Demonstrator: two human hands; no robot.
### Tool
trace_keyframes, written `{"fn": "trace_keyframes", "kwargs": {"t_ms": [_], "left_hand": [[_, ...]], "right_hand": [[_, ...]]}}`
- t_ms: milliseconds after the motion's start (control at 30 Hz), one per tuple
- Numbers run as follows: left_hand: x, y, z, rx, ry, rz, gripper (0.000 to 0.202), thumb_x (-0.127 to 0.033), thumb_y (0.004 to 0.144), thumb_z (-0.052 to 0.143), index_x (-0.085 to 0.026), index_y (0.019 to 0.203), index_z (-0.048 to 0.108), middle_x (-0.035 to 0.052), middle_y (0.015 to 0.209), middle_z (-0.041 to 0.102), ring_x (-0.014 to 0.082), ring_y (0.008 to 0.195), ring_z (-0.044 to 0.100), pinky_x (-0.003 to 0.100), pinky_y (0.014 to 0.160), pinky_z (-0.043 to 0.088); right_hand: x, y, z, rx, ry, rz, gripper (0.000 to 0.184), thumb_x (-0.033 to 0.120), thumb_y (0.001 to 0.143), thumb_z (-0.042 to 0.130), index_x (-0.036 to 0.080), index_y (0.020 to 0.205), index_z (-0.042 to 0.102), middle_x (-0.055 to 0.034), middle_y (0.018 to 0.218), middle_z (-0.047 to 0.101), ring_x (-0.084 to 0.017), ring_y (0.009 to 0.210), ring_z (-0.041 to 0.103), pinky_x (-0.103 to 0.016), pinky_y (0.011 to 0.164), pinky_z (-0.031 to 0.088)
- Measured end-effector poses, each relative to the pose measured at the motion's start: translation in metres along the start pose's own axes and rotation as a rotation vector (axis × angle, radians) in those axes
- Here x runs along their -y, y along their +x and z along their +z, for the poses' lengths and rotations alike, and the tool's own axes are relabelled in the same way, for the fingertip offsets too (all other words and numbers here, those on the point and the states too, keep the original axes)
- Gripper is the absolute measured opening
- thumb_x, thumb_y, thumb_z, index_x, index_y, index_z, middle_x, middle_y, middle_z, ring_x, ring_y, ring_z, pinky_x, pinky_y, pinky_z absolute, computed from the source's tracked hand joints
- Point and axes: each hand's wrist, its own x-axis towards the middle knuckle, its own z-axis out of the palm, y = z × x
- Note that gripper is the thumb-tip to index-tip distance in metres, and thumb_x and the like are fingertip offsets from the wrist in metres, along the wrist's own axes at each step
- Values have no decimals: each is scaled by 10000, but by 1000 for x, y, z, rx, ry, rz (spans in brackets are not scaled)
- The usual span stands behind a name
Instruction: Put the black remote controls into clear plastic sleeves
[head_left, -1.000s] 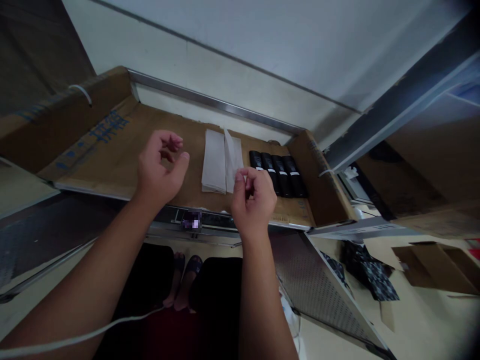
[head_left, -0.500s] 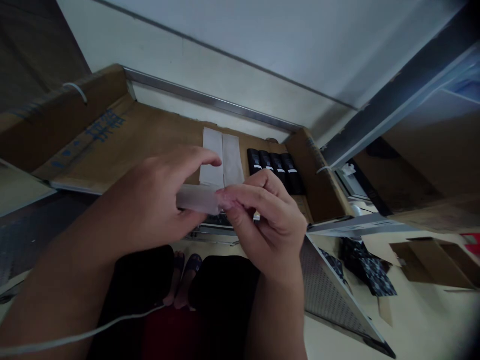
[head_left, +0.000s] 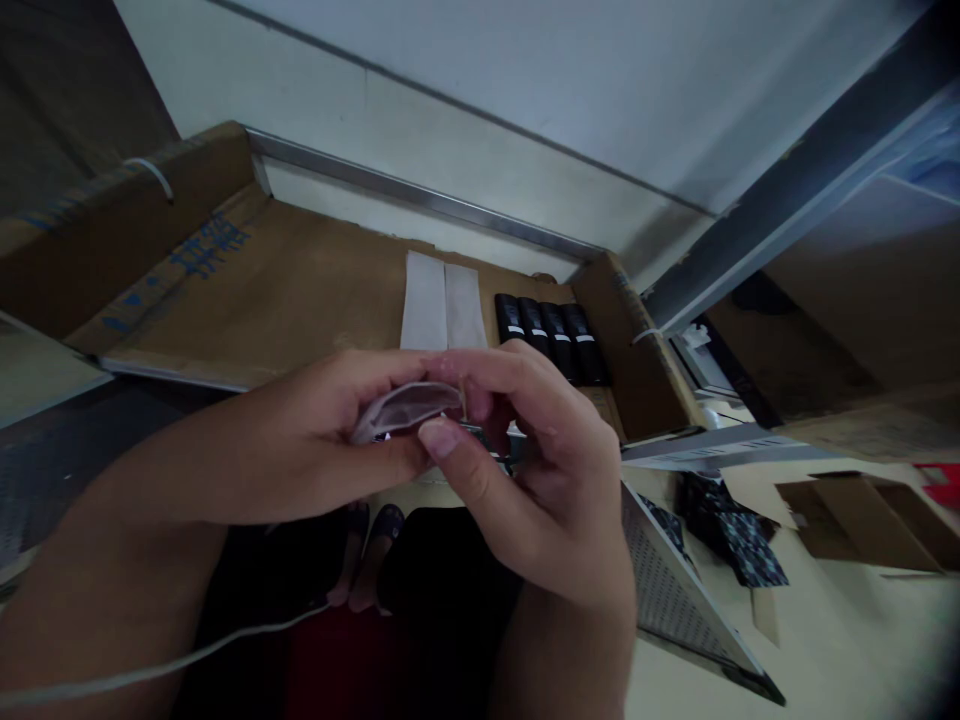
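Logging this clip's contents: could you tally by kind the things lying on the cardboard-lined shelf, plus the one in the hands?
Black packs with white labels: 4
Flat white piles: 2 (sheets in each can't be counted)
Pale bag, held: 1
Total: 7, counting each pile as one
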Motion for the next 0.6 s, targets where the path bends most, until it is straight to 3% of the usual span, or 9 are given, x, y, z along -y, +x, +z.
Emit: {"fn": "trace_keyframes", "kwargs": {"t_ms": [133, 333, 600], "left_hand": [[8, 3, -1, 54, -124, -61, 123, -231, 980, 620, -160, 1073, 656, -12, 903, 659, 113, 789, 607, 192, 668, 501], [25, 5, -1, 122, -299, -137, 179, -196, 897, 633, -205, 1076, 616, 10, 998, 683, 151, 854, 661, 223, 694, 538], [36, 10, 0, 86, -345, -161, 248, -269, 873, 695, -167, 1099, 690, 9, 973, 696, 167, 897, 687, 227, 750, 562]], "right_hand": [[-2, -1, -1, -1, -112, 20, 311, 151, 860, 631, 253, 1128, 752, -47, 998, 618, -217, 981, 609, -375, 810, 560], [-5, 3, 1, 82, -195, 49, 224, 104, 839, 587, 249, 948, 719, -81, 1216, 600, -312, 1339, 506, -512, 1046, 480], [-13, 6, -1, 211, -95, 121, 161, 136, 907, 513, 228, 866, 639, -85, 1146, 637, -300, 1393, 486, -511, 1126, 437]]}}
